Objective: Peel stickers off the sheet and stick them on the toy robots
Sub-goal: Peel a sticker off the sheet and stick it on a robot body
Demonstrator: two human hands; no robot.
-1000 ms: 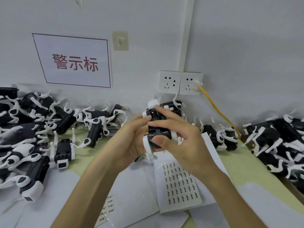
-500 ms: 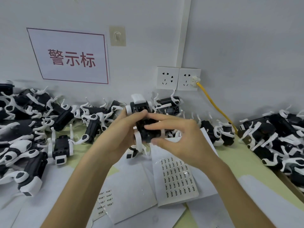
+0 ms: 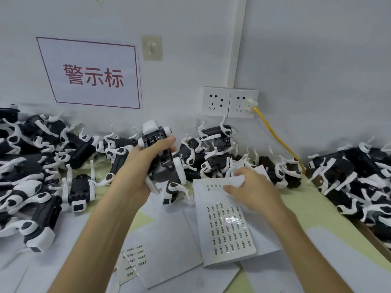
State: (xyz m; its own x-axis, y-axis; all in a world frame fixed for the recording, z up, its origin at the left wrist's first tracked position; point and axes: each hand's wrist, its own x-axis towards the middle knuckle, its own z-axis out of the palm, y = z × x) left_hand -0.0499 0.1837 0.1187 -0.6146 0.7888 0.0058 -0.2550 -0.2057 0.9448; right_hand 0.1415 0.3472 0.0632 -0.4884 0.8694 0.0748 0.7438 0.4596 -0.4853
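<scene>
My left hand [image 3: 143, 163] grips a black-and-white toy robot [image 3: 156, 138] by its body and holds it up above the table, head end toward the wall. My right hand [image 3: 254, 191] is off the robot, lower and to the right, over the top of the white sticker sheet [image 3: 226, 229]. Its thumb and forefinger are bent onto the sheet's upper edge. Whether they pinch a sticker is not visible. Rows of small printed stickers cover the sheet's lower half.
Piles of toy robots lie at the left [image 3: 31, 166], along the wall [image 3: 213, 153] and at the right [image 3: 355, 178]. More white sheets [image 3: 135, 259] overlap on the green table [image 3: 306, 208]. A yellow cable [image 3: 275, 134] runs down from the wall sockets [image 3: 229, 102].
My right hand has let go of the robot and dropped right onto the sticker sheet. My left hand has carried the robot to the left and keeps holding it.
</scene>
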